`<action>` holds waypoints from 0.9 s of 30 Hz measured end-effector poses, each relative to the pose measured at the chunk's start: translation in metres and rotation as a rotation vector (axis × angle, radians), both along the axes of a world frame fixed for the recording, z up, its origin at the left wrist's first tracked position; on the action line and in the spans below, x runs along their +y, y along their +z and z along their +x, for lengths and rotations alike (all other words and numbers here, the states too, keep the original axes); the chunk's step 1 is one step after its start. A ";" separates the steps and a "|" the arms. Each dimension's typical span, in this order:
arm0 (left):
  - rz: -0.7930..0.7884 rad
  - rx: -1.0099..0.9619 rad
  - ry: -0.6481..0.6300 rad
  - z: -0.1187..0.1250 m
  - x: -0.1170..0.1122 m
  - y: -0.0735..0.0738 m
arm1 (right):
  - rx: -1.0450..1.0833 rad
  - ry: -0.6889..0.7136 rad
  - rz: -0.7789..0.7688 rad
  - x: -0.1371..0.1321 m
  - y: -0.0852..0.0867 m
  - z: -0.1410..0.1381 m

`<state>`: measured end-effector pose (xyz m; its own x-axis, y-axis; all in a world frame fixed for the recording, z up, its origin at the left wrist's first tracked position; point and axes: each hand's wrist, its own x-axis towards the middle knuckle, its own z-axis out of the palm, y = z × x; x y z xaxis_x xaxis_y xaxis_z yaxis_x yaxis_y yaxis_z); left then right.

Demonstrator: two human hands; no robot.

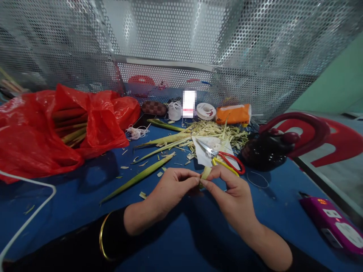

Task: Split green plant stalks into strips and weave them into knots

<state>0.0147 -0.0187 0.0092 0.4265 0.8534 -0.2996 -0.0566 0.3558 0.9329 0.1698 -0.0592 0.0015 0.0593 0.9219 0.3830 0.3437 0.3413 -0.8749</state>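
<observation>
My left hand (172,189) and my right hand (231,190) meet over the blue table (85,196), both pinched on a small pale-green folded leaf piece (205,174) held between the fingertips. A long green leaf strip (138,177) lies on the table just left of my left hand. Scissors (224,158) with red and yellow handles rest on a white paper just beyond my right hand. A gold bangle (102,236) sits on my left wrist.
A red plastic bag (56,128) with green stalks lies at the left. Leaf trimmings (218,132), thread spools (174,110), a tape roll (206,110) and an orange tissue pack (233,113) are at the back. A black bag (265,151), red chair (326,139) and purple power strip (334,223) stand right.
</observation>
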 end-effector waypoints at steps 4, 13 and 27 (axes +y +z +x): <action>0.024 0.003 -0.009 0.000 0.000 0.001 | 0.030 -0.029 -0.039 0.001 -0.002 -0.001; 0.082 0.084 -0.031 0.001 -0.001 0.004 | 0.170 -0.072 -0.231 0.007 0.001 0.000; 0.098 0.005 0.056 0.004 -0.006 -0.001 | 0.459 -0.083 -0.264 0.008 -0.003 -0.004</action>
<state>0.0184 -0.0243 0.0077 0.3760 0.9013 -0.2153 -0.0691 0.2590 0.9634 0.1656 -0.0513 -0.0017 0.2430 0.9684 0.0565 -0.0775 0.0774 -0.9940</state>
